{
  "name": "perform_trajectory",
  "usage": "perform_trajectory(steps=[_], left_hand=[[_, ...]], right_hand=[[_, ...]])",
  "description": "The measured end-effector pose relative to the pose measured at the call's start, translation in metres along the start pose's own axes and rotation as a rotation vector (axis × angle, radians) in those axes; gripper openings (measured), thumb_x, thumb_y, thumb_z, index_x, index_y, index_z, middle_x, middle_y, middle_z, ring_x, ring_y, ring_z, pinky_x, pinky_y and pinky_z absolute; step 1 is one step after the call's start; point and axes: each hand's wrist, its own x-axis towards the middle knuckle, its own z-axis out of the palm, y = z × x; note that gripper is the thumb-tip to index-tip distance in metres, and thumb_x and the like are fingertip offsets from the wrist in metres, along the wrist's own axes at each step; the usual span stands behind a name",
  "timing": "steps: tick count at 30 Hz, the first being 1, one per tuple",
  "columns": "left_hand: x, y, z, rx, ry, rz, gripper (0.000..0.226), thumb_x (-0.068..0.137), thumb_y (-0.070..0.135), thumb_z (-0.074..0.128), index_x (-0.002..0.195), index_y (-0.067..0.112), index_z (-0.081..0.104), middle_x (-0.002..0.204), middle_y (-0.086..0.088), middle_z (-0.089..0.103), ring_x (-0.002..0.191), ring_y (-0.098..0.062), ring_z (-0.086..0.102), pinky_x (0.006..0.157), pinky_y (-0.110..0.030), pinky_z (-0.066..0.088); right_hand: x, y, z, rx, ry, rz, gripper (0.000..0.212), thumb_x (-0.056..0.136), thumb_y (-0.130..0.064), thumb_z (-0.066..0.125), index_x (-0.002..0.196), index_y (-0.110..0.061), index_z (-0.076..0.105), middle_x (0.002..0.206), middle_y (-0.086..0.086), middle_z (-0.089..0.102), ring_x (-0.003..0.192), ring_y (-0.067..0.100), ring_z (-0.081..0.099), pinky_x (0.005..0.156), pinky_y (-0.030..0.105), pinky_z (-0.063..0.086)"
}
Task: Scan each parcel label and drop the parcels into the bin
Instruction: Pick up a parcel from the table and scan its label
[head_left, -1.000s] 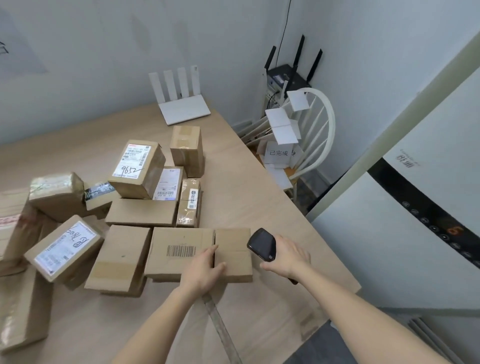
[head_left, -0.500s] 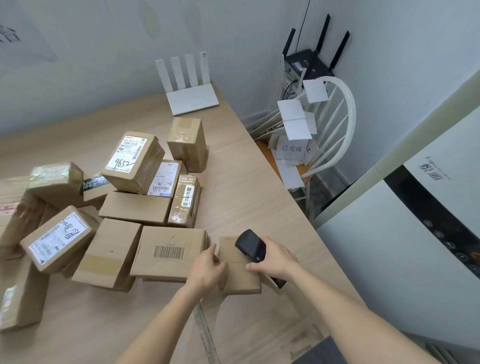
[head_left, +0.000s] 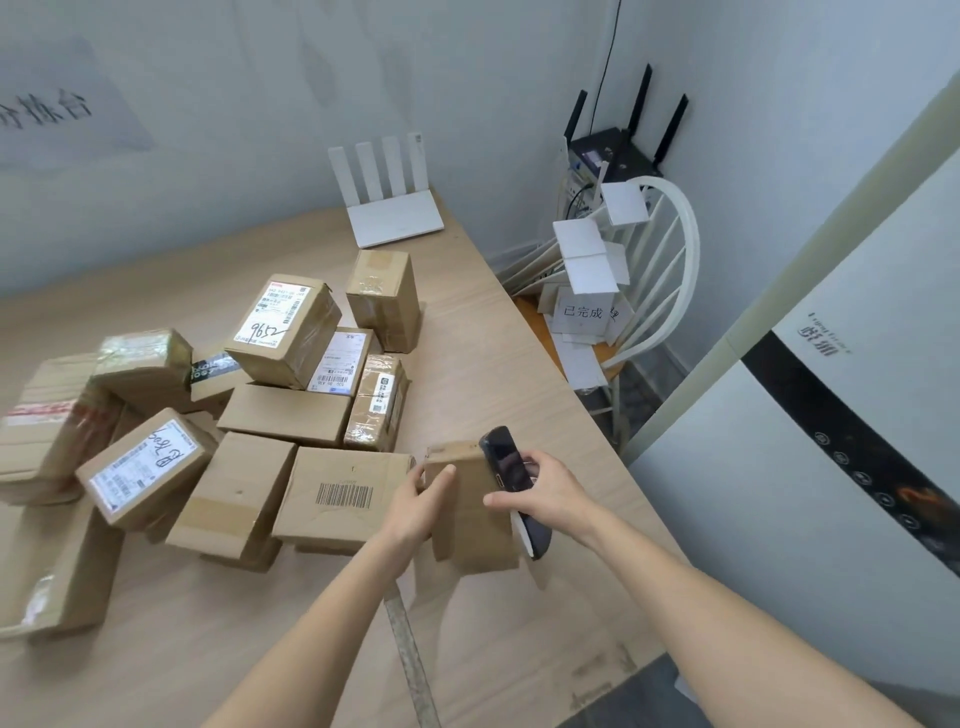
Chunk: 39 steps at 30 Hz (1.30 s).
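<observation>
My left hand (head_left: 423, 501) grips the left side of a small plain cardboard parcel (head_left: 470, 512), which is tilted up off the wooden table (head_left: 493, 364) near its right edge. My right hand (head_left: 548, 493) holds a black handheld scanner (head_left: 506, 465) against the parcel's right side, fingers touching the box. No label shows on the parcel's visible face. A flat box with a printed barcode (head_left: 343, 496) lies just left of it. The bin, a white open carton marked with characters (head_left: 584, 312), sits on a chair beyond the table's right edge.
Several taped and labelled parcels (head_left: 283, 332) are heaped across the table's left and middle. A white router (head_left: 387, 200) stands at the far end, a black router (head_left: 618, 150) in the corner. A white chair (head_left: 670, 270) and a tall white appliance (head_left: 831, 467) stand to the right.
The small parcel has been separated from the barcode box and tipped up from lying flat. My right hand with the scanner has moved in against the parcel's side.
</observation>
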Motion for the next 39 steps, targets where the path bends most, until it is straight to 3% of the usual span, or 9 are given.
perform_trajectory(steps=[3, 8, 13, 20, 24, 27, 30, 33, 39], left_hand=[[-0.016, 0.019, -0.012, 0.0, 0.068, 0.059, 0.048, 0.092, 0.055, 0.06, 0.124, 0.025, 0.044, 0.117, -0.002, 0.059, 0.109, -0.021, 0.058, 0.098, -0.048, 0.051], [-0.072, 0.039, -0.042, 0.019, 0.095, 0.174, 0.064, 0.091, 0.047, 0.066, 0.142, 0.019, 0.042, 0.124, -0.004, 0.058, 0.112, -0.021, 0.056, 0.101, -0.048, 0.047], [-0.163, 0.044, -0.078, 0.018, 0.018, 0.313, 0.053, 0.087, 0.007, 0.069, 0.135, 0.024, 0.051, 0.109, -0.001, 0.062, 0.1, -0.018, 0.061, 0.078, -0.035, 0.052], [-0.275, 0.031, -0.125, -0.022, 0.003, 0.478, 0.071, 0.082, 0.004, 0.074, 0.145, 0.02, 0.045, 0.12, -0.009, 0.059, 0.104, -0.022, 0.063, 0.07, -0.027, 0.055], [-0.327, 0.025, -0.142, -0.092, -0.017, 0.512, 0.06, 0.084, -0.003, 0.071, 0.131, 0.024, 0.046, 0.118, -0.006, 0.062, 0.097, -0.01, 0.061, 0.069, -0.026, 0.053], [-0.356, 0.021, -0.149, -0.12, -0.02, 0.512, 0.046, 0.089, 0.018, 0.074, 0.123, 0.029, 0.046, 0.106, 0.0, 0.067, 0.087, -0.009, 0.064, 0.06, -0.027, 0.048], [-0.372, 0.017, -0.152, -0.087, 0.012, 0.546, 0.044, 0.087, 0.029, 0.075, 0.12, 0.032, 0.047, 0.109, -0.001, 0.066, 0.087, -0.005, 0.062, 0.058, -0.022, 0.049], [-0.38, 0.012, -0.151, -0.088, -0.018, 0.573, 0.055, 0.085, 0.019, 0.078, 0.124, 0.042, 0.046, 0.113, 0.001, 0.061, 0.096, -0.008, 0.06, 0.063, -0.026, 0.051], [-0.394, 0.006, -0.141, -0.134, -0.097, 0.582, 0.077, 0.085, -0.01, 0.067, 0.145, 0.032, 0.043, 0.116, 0.015, 0.06, 0.1, -0.005, 0.063, 0.059, -0.019, 0.055]], right_hand=[[-0.02, -0.024, -0.01, 0.061, 0.016, -0.042, 0.058, 0.07, -0.038, 0.094, 0.113, -0.034, 0.054, 0.114, -0.009, 0.064, 0.108, 0.007, 0.061, 0.079, 0.019, 0.048], [-0.083, -0.067, -0.007, 0.072, 0.069, -0.156, 0.063, 0.074, -0.037, 0.092, 0.123, -0.028, 0.053, 0.12, -0.004, 0.063, 0.11, 0.012, 0.061, 0.069, 0.015, 0.051], [-0.169, -0.095, 0.017, 0.001, 0.11, -0.276, 0.068, 0.071, -0.037, 0.094, 0.124, -0.027, 0.053, 0.115, -0.009, 0.063, 0.111, 0.014, 0.06, 0.092, 0.031, 0.055], [-0.278, -0.118, 0.056, -0.039, 0.168, -0.399, 0.078, 0.064, -0.037, 0.096, 0.13, -0.023, 0.057, 0.124, -0.003, 0.065, 0.121, 0.02, 0.059, 0.107, 0.042, 0.051], [-0.328, -0.128, 0.066, -0.044, 0.181, -0.443, 0.075, 0.066, -0.038, 0.096, 0.127, -0.027, 0.054, 0.12, -0.003, 0.065, 0.114, 0.015, 0.061, 0.099, 0.038, 0.056], [-0.352, -0.131, 0.067, -0.025, 0.179, -0.462, 0.088, 0.057, -0.046, 0.096, 0.131, -0.024, 0.054, 0.122, -0.001, 0.067, 0.114, 0.017, 0.063, 0.098, 0.041, 0.058], [-0.373, -0.131, 0.067, -0.024, 0.153, -0.465, 0.075, 0.069, -0.036, 0.095, 0.129, -0.023, 0.052, 0.121, -0.001, 0.066, 0.112, 0.015, 0.062, 0.095, 0.036, 0.058], [-0.386, -0.13, 0.064, -0.037, 0.13, -0.465, 0.068, 0.076, -0.029, 0.091, 0.13, -0.023, 0.05, 0.118, -0.005, 0.063, 0.105, 0.008, 0.059, 0.078, 0.021, 0.052], [-0.394, -0.123, 0.052, -0.053, 0.106, -0.448, 0.078, 0.068, -0.032, 0.095, 0.134, -0.018, 0.057, 0.118, 0.001, 0.069, 0.109, 0.016, 0.066, 0.082, 0.026, 0.054]])
